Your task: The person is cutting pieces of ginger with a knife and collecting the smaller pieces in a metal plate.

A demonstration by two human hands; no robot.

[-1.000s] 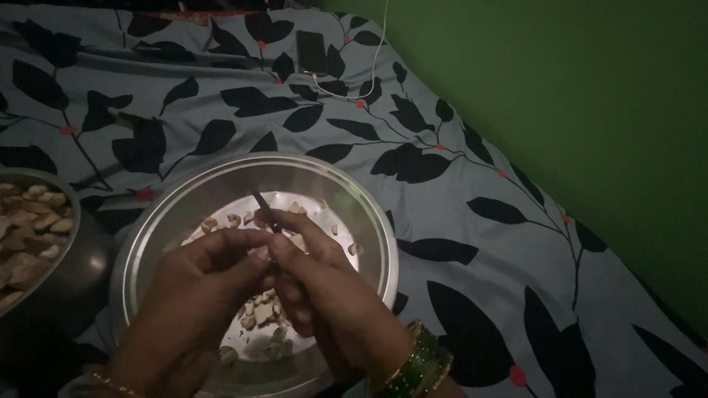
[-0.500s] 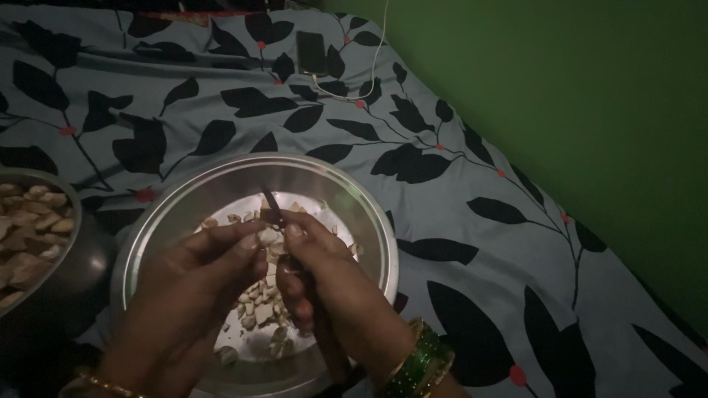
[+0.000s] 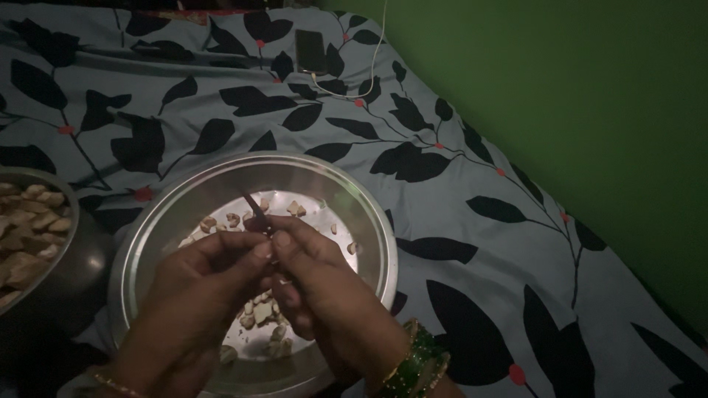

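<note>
- A dim view looking down at two bare hands working over a round steel bowl (image 3: 158, 243) that sits on a bed.
- The left hand (image 3: 195, 291) comes in from the near left, its fingers curled and its thumb and fingertips pinched together at the middle of the bowl.
- The right hand (image 3: 324, 295) comes in from the near right, fingers closed around a thin dark knife (image 3: 254, 208) whose tip points away, toward the far side of the bowl.
- The fingertips of both hands meet and touch just above the bowl's middle; whatever small piece is pinched between them is hidden by the fingers.
- Green and gold bangles (image 3: 417, 365) circle the right wrist; a thin bracelet (image 3: 118, 385) shows at the left wrist.
- Small pale cut pieces (image 3: 258, 313) lie scattered on the bowl's bottom, some beneath the hands and some beyond them.
- At the left edge stands a second dark bowl (image 3: 74, 265) heaped with pale chunks (image 3: 29, 228).
- The bedsheet (image 3: 472, 221) is grey-blue with large black leaves and small red dots.
- Far off on the bed lies a dark phone (image 3: 311, 50) with a white cable (image 3: 369, 66) attached.
- A green wall (image 3: 590, 96) fills the right side.
</note>
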